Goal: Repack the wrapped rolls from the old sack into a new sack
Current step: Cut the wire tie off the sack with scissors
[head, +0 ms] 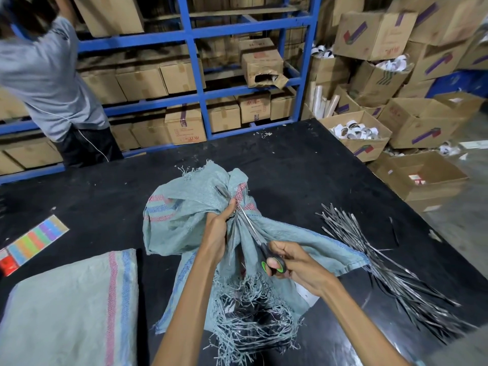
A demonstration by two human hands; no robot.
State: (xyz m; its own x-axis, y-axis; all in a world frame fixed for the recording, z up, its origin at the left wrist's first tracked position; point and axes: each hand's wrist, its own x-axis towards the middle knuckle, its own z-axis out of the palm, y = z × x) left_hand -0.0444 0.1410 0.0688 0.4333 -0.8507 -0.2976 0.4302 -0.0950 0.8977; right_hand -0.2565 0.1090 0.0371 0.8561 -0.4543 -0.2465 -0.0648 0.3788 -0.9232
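The room is a store with a blue rack (195,75) full of cartons, and in front of it stands a wide black table (303,165) where the work happens. The step in hand, as I judge it, is the opening of the old sack (179,223) — nothing has gone across yet. The left hand (220,228) is closed tight around the bunched neck of this sack, thumb up, and holds it raised from the table. Just to the right of it, nearer to the person, the right hand (293,262) has its fingers curled through the black and green handles of the scissors (264,249). The blades run up and away from this hand, and they meet the cloth right beside the left thumb. Below both hands the sack has a frayed mouth where dark things show — I cannot tell if these are the wrapped rolls. The new sack (68,307) lies flat, well to the left of the left hand. The next move calls for a careful cut close to the gripping fingers, and then the cloth must be spread open.
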